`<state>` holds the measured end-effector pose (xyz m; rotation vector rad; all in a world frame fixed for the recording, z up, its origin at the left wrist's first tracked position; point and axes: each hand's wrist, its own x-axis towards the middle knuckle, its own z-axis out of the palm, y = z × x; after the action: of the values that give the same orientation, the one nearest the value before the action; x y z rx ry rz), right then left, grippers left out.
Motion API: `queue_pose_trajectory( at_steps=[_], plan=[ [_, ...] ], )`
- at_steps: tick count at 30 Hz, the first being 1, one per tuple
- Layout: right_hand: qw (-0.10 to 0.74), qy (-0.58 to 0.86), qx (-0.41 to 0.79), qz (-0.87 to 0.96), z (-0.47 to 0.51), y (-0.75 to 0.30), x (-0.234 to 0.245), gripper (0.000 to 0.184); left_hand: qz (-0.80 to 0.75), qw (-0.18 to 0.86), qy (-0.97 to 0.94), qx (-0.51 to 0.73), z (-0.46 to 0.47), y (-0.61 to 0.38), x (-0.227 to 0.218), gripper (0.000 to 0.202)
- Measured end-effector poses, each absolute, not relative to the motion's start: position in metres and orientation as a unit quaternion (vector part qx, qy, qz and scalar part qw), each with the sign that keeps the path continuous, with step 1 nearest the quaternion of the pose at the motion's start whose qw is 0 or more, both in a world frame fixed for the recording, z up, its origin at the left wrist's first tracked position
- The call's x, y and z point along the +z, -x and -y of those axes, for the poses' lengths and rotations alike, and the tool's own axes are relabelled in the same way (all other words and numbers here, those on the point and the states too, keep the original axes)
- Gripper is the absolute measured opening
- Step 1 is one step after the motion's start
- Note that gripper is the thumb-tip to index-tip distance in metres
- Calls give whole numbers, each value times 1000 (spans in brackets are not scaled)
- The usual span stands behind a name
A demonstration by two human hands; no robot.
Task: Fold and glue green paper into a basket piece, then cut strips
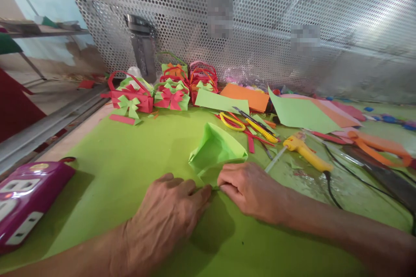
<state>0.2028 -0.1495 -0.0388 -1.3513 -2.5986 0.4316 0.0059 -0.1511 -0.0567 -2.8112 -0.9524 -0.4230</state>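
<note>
A light green folded paper box (224,143), its mouth tilted open, rests on the green tabletop in front of me. My right hand (250,186) is closed in a pinch on its near edge. At the same edge, slightly to the left, my left hand (175,207) lies palm down with bent fingers, its index fingertip and thumb against the paper. Part of the near fold is hidden behind my fingers. To the right of my right hand lies a yellow hot glue gun (305,151) with a glue stick in it.
Small paper baskets with bows (131,99) stand at the back left near a dark bottle (143,47). Yellow-handled scissors (232,122), a yellow cutter (261,130) and green paper sheets (302,112) lie behind the box. A purple power strip (35,199) sits at left; cables run at right.
</note>
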Motion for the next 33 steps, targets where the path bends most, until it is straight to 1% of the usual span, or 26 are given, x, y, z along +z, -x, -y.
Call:
queue_pose_trajectory(
  at_steps=[3, 7, 15, 20, 27, 33],
  plan=[
    [103, 494, 173, 846, 152, -199, -39, 12, 320, 64, 936, -135, 151, -6, -57, 12],
    [103, 531, 190, 820, 155, -196, -37, 15, 325, 56, 936, -123, 152, -6, -57, 13],
    [100, 540, 169, 818, 155, -196, -41, 16, 325, 31, 937, -125, 152, -5, -57, 19],
    [99, 541, 173, 817, 157, -195, -42, 16, 344, 10, 931, -123, 152, -4, -57, 18],
    [75, 548, 181, 813, 155, -191, -35, 18, 348, 31, 928, -133, 152, -5, -61, 21],
    [76, 574, 170, 798, 156, -189, -36, 17, 322, 54, 935, -138, 151, -6, -59, 25]
  ],
)
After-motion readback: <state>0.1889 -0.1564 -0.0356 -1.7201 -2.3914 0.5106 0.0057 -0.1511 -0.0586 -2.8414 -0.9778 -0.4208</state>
